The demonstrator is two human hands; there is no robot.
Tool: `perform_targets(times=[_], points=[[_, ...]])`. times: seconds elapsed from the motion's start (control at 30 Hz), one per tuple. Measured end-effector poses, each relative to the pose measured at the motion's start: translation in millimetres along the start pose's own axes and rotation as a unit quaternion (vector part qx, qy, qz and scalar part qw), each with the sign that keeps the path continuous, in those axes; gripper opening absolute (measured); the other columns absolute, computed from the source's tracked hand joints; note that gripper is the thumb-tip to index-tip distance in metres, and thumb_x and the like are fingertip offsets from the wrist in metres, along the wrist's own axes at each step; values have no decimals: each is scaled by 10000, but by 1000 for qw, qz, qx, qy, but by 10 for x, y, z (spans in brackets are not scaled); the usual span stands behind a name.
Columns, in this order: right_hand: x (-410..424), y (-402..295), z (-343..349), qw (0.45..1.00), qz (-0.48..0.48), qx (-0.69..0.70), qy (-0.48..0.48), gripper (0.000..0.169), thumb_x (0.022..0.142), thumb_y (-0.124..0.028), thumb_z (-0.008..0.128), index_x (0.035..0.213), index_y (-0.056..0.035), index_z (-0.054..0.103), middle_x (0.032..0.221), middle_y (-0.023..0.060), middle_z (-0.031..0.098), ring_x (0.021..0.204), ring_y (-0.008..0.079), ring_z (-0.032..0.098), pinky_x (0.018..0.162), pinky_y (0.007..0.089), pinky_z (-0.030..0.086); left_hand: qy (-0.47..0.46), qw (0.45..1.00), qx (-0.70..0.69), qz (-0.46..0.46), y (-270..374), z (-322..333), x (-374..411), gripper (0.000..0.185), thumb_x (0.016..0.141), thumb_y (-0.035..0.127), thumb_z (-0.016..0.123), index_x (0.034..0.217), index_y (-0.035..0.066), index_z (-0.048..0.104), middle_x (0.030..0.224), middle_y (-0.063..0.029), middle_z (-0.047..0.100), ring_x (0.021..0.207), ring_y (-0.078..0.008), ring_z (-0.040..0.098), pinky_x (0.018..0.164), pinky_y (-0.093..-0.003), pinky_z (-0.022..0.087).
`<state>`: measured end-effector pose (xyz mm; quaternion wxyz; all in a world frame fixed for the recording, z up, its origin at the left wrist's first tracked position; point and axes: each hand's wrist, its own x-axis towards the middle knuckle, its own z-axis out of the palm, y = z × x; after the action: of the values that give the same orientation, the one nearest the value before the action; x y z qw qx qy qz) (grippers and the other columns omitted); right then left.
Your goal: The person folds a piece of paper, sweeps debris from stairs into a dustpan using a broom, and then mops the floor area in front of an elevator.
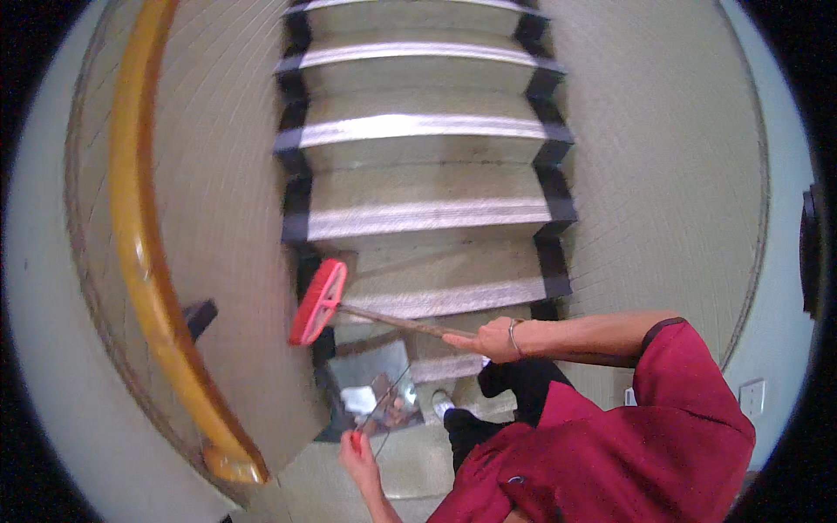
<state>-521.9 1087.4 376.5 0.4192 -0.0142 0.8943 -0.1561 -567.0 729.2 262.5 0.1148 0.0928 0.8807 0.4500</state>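
My right hand is closed around the wooden handle of a broom. The broom's red and pink head is raised at the left side of the stairs, tilted, with its bristles towards the left wall. My left hand, low in the picture, grips the red end of a thin handle that runs to a dustpan. Inside the pan lie a white scrap and brownish debris. The pan is by the left wall at the lower steps, close to my feet.
Steps with pale nosing strips and dark side borders rise ahead. A yellow-brown handrail on a dark bracket curves along the left wall. A wall switch or socket plate is at the right. My shoe stands beside the dustpan.
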Motion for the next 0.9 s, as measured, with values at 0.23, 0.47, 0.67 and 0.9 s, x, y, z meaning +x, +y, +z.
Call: perform_targets(times=[0.23, 0.47, 0.67, 0.9], points=[[326, 818, -808, 991, 13, -19, 135, 590, 836, -140, 399, 1363, -149, 133, 963, 200, 585, 843, 362, 598, 664, 452, 481, -57, 997, -49, -6, 1394, -154, 353, 241, 820, 238, 588, 910, 17, 555, 679, -107, 535, 602, -169, 445, 584, -293, 424], [561, 1750, -1068, 984, 85, 77, 136, 521, 879, -312, 329, 1356, -158, 187, 1095, 222, 548, 1009, 363, 539, 829, 445, 418, -74, 994, 80, 22, 2211, 163, 685, 220, 817, 237, 582, 894, 32, 564, 616, -90, 514, 572, -202, 461, 559, -335, 428], [-1381, 2612, -210, 913, 227, 317, 120, 580, 868, -551, 223, 1222, -139, 426, 1036, 188, 584, 974, 366, 549, 869, 422, 368, -194, 980, 42, -13, 2411, 639, 849, 169, 843, 140, 521, 784, -12, 476, 605, -81, 433, 559, -138, 391, 512, -303, 361], [-3197, 2614, -23, 904, 306, 274, 122, 686, 762, -48, 443, 1351, -135, 101, 767, 250, 563, 660, 407, 557, 590, 487, 429, -193, 980, 25, 48, 3021, 1230, 934, 198, 845, 149, 533, 760, -5, 442, 564, -106, 386, 512, -162, 342, 476, -316, 333]])
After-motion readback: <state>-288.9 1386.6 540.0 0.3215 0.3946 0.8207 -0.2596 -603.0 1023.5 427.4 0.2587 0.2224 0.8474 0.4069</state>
